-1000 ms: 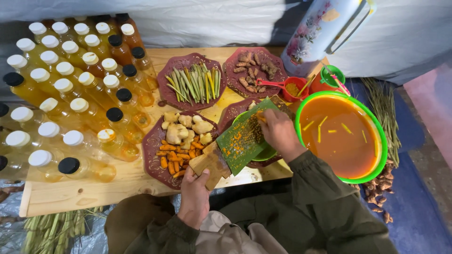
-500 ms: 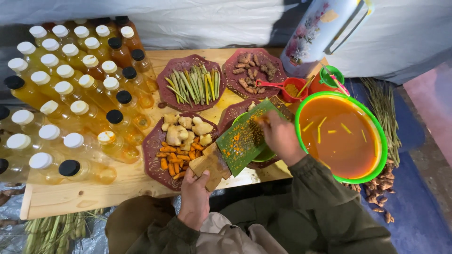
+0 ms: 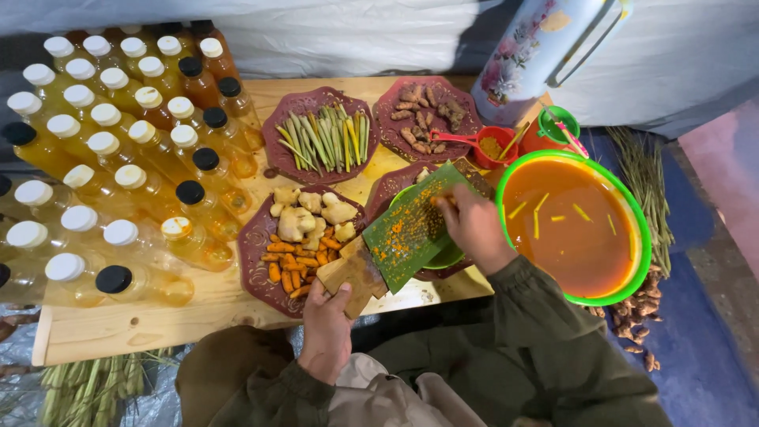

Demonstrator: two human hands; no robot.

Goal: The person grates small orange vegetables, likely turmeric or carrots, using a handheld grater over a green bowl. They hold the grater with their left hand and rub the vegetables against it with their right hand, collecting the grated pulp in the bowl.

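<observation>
Grater point(image 3: 411, 229) is the reference: green, tilted, orange shavings on its face, lying over a green bowl point(image 3: 447, 257). Left of it, a plate of ginger and turmeric pieces point(image 3: 304, 237); beyond it, plates of lemongrass point(image 3: 320, 138) and brown roots point(image 3: 427, 119). Far left, rows of capped bottles point(image 3: 118, 150). Right of it, a green basin of orange liquid point(image 3: 577, 225). My left hand point(image 3: 328, 324) is closed around the wooden handle point(image 3: 356, 273) at the near end. My right hand point(image 3: 474, 225), fingers curled, presses a root on the far end; the root itself is barely visible
</observation>
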